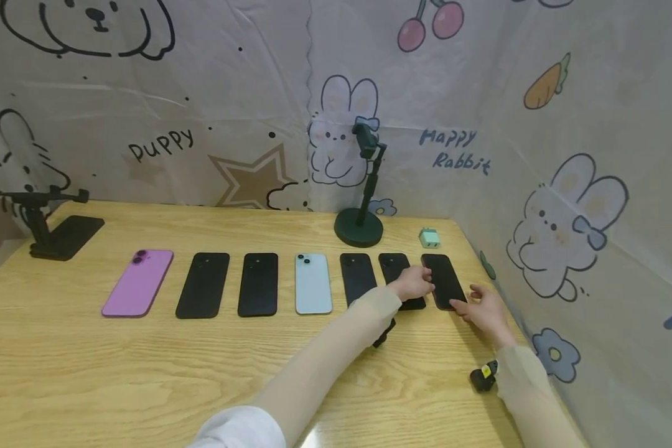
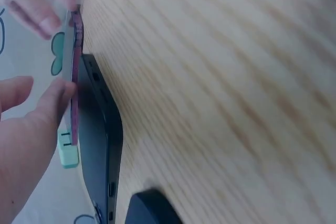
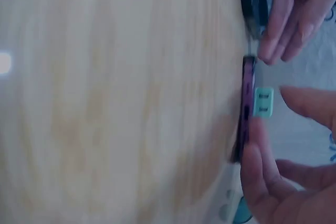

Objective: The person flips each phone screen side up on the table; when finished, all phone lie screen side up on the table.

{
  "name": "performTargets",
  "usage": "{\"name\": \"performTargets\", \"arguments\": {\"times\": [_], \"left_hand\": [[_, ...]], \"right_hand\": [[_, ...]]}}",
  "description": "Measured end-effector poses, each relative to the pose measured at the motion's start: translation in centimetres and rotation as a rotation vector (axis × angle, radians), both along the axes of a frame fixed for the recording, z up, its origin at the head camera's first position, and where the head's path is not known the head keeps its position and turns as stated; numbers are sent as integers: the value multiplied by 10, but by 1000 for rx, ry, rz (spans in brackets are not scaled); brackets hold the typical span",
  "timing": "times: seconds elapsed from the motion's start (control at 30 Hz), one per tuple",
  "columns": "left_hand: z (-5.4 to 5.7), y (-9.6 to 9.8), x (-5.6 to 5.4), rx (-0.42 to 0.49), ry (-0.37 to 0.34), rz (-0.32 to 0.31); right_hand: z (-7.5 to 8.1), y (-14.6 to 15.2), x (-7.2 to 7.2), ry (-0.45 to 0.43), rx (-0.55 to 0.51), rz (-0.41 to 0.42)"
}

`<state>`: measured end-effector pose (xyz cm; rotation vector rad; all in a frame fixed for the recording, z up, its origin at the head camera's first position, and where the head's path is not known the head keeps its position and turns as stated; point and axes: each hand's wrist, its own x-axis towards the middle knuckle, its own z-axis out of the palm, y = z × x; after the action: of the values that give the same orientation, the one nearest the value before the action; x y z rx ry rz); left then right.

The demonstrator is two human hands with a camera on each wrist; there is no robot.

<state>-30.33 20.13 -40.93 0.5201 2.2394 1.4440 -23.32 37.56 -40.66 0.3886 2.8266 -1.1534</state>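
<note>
At the right end of a row of phones lies a black-faced phone (image 1: 445, 282), flat on the table. Its edge looks purple in both wrist views. My left hand (image 1: 413, 284) reaches over the neighbouring dark phone (image 1: 393, 266), fingertips at the end phone's left edge. At its lower right corner is my right hand (image 1: 486, 313), with a finger touching or nearly touching the edge. In the right wrist view the right hand (image 3: 294, 192) has its fingers loosely spread, thumb apart. The left hand (image 2: 26, 140) is likewise loosely spread in the left wrist view.
Leftward along the row lie a dark phone (image 1: 359, 274), a pale blue phone (image 1: 313, 284), two black phones and a pink phone (image 1: 138, 284). Behind stand a mint charger plug (image 1: 429, 238), a dark green stand (image 1: 358, 229) and a black holder (image 1: 61, 239). A patterned curtain borders the right side.
</note>
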Motion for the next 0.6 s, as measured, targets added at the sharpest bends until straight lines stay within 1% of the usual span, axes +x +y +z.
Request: {"name": "performTargets", "arguments": {"times": [0.07, 0.17, 0.23, 0.3, 0.43, 0.53, 0.6], "left_hand": [[0, -5, -3, 10, 48, 27], [1, -11, -9, 67, 98, 72], [1, -16, -13, 101, 119, 104], [2, -21, -17, 107, 144, 134], [3, -33, -25, 71, 200, 186], [2, -44, -29, 1, 248, 233], [1, -50, -31, -55, 257, 254]], "right_hand": [[2, -7, 0, 34, 18, -20], [7, -17, 0, 86, 80, -32], [10, -25, 0, 104, 110, -18], [12, -34, -1, 111, 123, 15], [11, -55, -1, 91, 115, 102], [8, -67, -2, 48, 129, 173], [7, -73, -3, -1, 136, 210]]}}
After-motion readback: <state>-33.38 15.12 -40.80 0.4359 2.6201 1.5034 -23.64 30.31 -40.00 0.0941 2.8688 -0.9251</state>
